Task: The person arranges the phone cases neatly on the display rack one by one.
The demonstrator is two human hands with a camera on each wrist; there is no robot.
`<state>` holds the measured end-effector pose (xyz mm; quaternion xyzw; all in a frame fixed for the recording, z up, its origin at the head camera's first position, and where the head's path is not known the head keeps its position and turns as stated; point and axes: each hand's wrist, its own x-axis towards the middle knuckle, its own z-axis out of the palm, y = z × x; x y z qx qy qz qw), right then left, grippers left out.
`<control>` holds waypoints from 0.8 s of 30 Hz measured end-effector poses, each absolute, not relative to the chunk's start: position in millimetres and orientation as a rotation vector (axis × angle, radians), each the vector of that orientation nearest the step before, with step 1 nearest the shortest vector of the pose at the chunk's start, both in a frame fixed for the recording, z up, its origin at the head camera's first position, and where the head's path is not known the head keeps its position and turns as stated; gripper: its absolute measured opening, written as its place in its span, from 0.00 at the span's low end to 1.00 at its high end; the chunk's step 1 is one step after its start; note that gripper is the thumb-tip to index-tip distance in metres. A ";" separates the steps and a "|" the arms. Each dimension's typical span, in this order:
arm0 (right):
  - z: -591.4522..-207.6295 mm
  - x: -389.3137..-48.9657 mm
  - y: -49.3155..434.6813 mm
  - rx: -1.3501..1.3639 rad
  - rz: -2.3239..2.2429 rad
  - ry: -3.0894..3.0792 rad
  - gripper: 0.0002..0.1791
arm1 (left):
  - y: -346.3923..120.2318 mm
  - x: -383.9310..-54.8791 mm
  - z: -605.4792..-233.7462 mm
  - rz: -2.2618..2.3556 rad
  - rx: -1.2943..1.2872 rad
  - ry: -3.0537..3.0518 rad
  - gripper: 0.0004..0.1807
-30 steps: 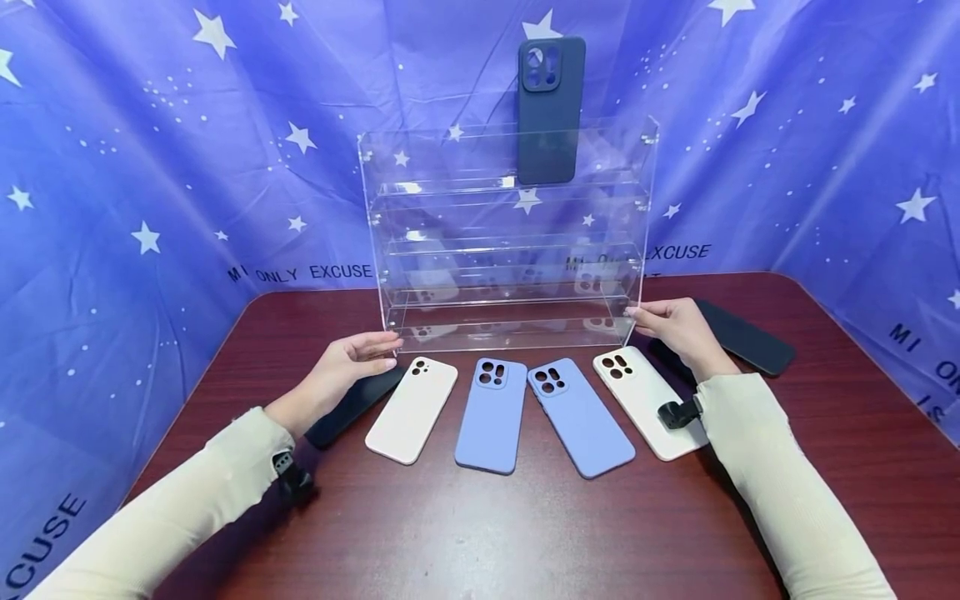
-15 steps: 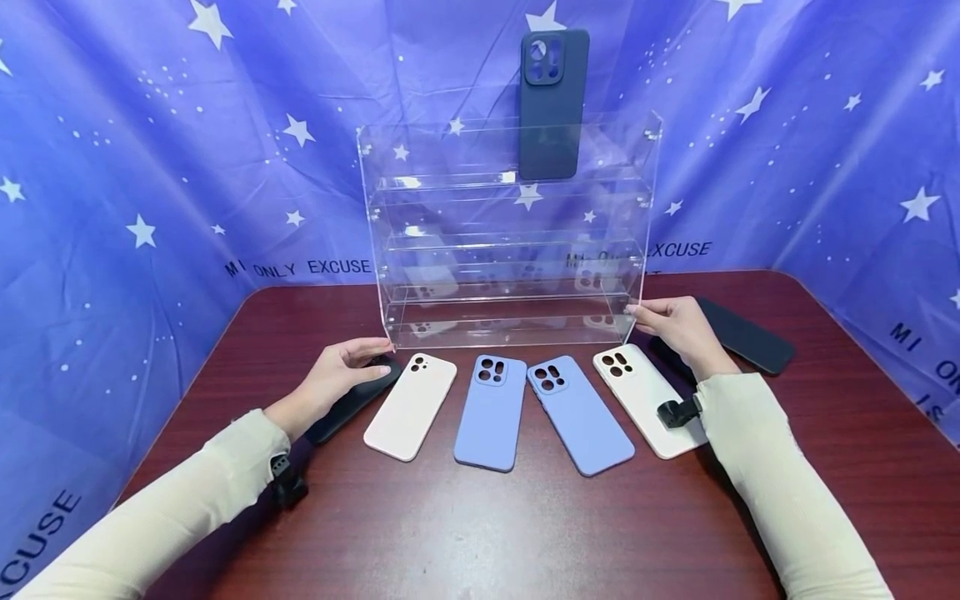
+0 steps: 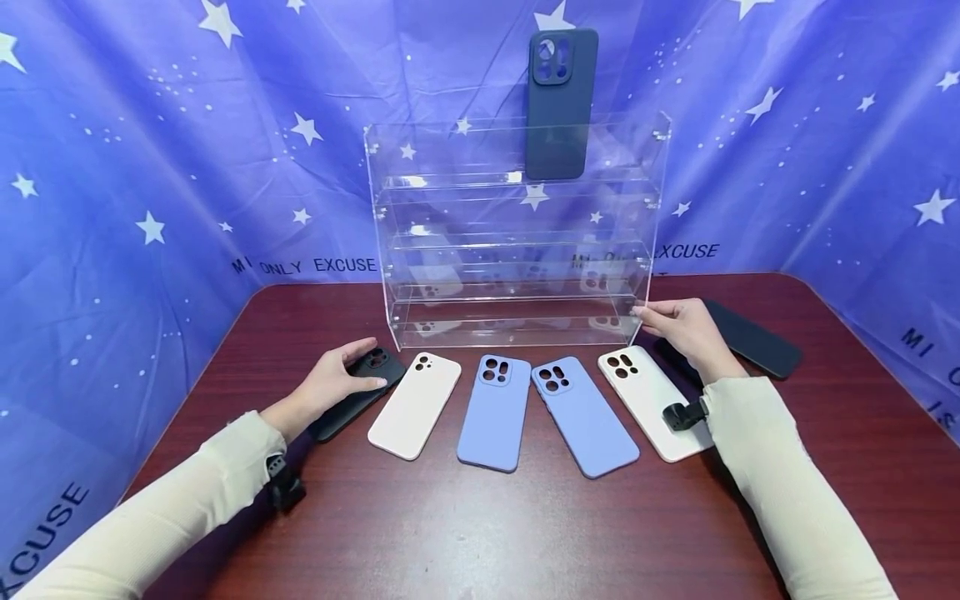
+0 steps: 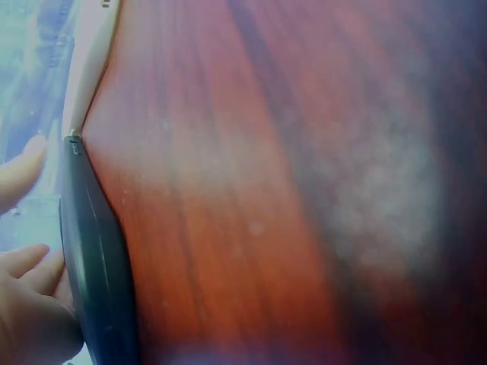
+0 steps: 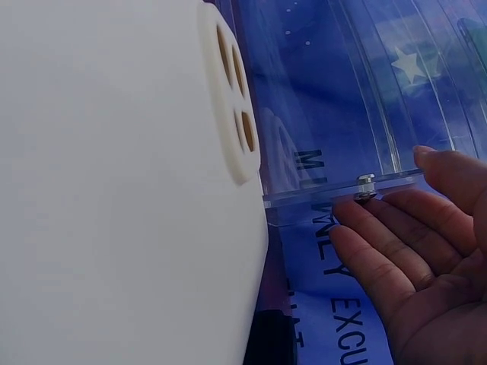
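Your left hand (image 3: 330, 383) is loosely spread at the black case (image 3: 347, 412) on the desk (image 3: 487, 542), far left; your right hand's (image 3: 690, 329) pinching the clear rack's (image 3: 517, 335) right edge, down low.

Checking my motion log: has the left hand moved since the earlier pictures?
Yes: the left hand has moved leftward and back, away from the clear stand.

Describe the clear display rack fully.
The clear display rack is see-through, like acrylic, with two side panels, stepped tiers and small metallic fasteners along the sides. It stands upright on the dark red table, the starry curtain showing through it. One dark phone case stands in its top tier; the lower tiers show faint reflections. The right hand touches the lower part of its right side.
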<state>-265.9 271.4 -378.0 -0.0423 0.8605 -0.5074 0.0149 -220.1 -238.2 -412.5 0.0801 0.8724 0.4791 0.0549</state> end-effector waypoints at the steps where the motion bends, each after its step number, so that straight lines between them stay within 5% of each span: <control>1: -377.8 -265.5 271.4 -0.130 -1.574 2.679 0.28 | -237.8 -220.1 -412.3 1.417 0.252 2.663 0.42; 20: -377.3 -262.6 271.0 -0.080 -1.522 2.701 0.29 | -232.2 -226.4 -409.5 1.160 0.441 2.879 0.46; 24: -378.7 -262.7 270.6 -0.102 -1.549 2.710 0.28 | -232.4 -230.6 -405.4 1.173 0.368 2.887 0.39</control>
